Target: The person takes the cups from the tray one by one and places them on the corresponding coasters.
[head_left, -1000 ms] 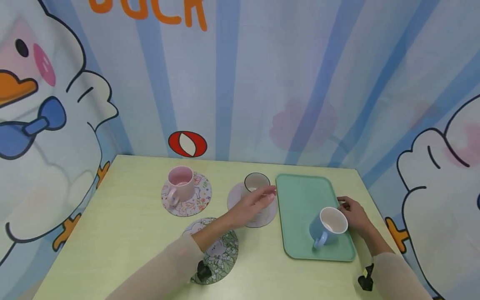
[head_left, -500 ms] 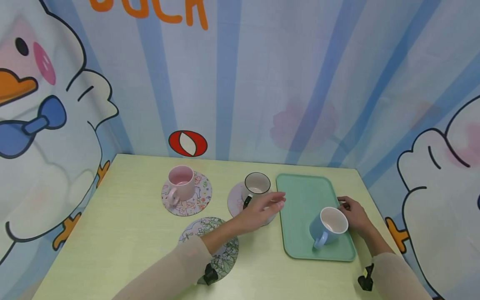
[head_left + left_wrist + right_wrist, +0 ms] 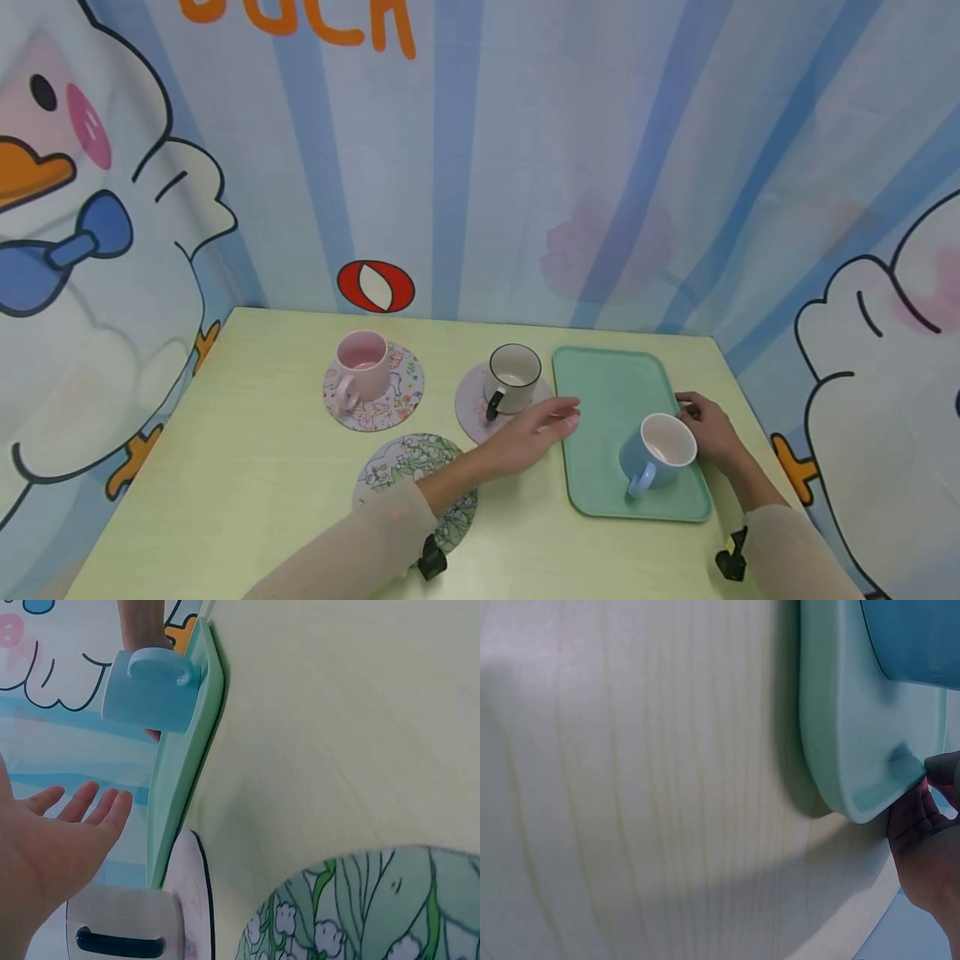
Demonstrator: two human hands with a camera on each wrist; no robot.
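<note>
A light blue mug (image 3: 647, 454) stands on the right part of a green tray (image 3: 600, 387). My right hand (image 3: 707, 429) pinches the tray's right edge; the right wrist view has the thumb over the rim (image 3: 900, 784) and the fingers beneath. My left hand (image 3: 528, 437), fingers extended and holding nothing, hovers by the tray's left edge. Behind it a white mug (image 3: 513, 375) with a dark rim and black handle sits on a lilac round coaster (image 3: 471, 404). Whether the left fingertips touch the tray, I cannot tell.
To the left, a pink mug (image 3: 363, 379) rests on a floral round coaster (image 3: 405, 387). A green patterned coaster (image 3: 405, 458) lies partly under the left forearm. Behind the pale yellow table (image 3: 247, 417) hangs a striped blue cloth (image 3: 510, 167).
My left hand has moved away from the white mug, to the right and toward me, uncovering its black handle. The right hand and the tray stay in place.
</note>
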